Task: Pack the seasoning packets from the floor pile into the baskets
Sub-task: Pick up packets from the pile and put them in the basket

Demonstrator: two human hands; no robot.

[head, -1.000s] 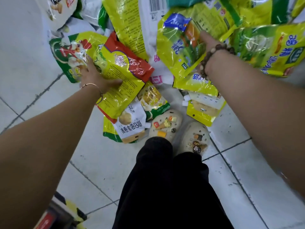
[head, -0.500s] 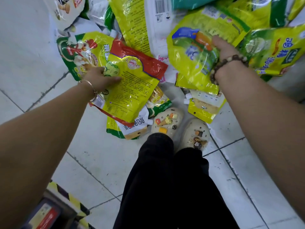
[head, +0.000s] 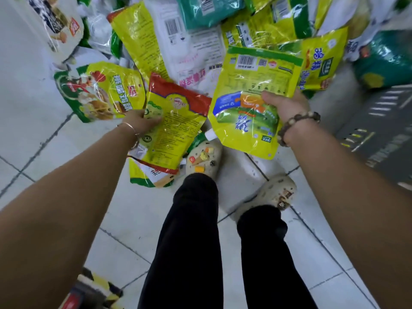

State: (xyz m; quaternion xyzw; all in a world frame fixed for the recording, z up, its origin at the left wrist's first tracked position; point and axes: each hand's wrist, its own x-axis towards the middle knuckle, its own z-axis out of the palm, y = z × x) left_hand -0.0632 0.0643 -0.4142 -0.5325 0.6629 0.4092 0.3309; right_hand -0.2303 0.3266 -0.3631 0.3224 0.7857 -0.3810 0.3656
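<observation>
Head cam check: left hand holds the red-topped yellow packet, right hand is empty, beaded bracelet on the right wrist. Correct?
Not quite. In the head view the right hand is not empty: it grips a yellow packet with a green edge. The rest stands: the left hand holds the red-topped yellow packet, and the beaded bracelet sits on the right wrist.

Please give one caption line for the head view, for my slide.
Left hand grips a red-topped yellow packet, right hand a green-topped yellow packet, over the floor pile.
</observation>
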